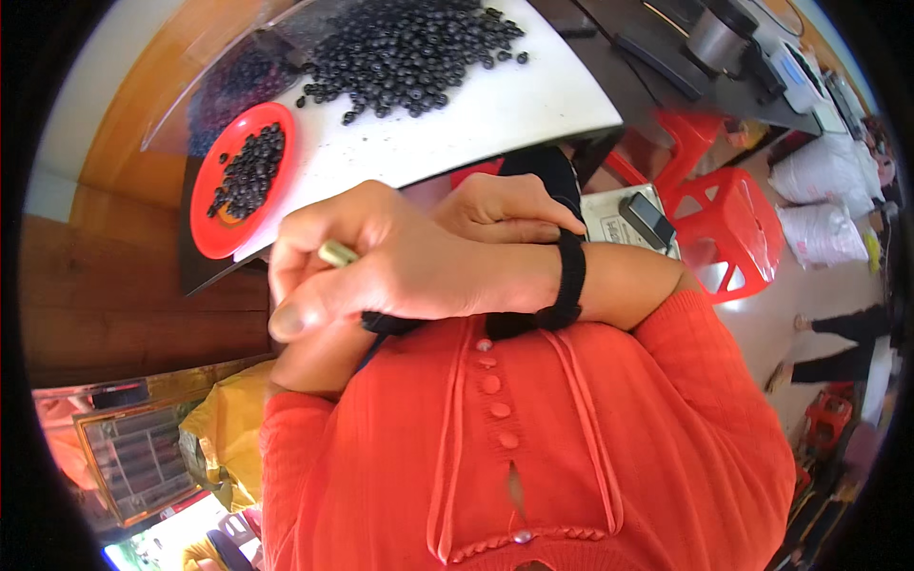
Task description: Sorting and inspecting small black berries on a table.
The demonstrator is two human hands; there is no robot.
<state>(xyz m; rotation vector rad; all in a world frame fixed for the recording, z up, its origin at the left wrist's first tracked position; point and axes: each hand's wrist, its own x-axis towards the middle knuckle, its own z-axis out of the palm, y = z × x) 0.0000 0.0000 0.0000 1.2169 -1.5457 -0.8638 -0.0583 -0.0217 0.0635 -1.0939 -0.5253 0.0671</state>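
The right hand (381, 257) curls its fingers snugly round a small pale-green cylindrical stub (338, 253); behind, the left hand (495, 205) bends, its hold unclear. Beyond, a careless knock could tip the red oval plastic plate (206, 211), scattering glossy black beads (251, 173) off the white table (457, 138).

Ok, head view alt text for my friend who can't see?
A person's right hand holds a pale green object; the left hand is at the right wrist's black band. Round black pieces lie on a white tabletop and red plate.
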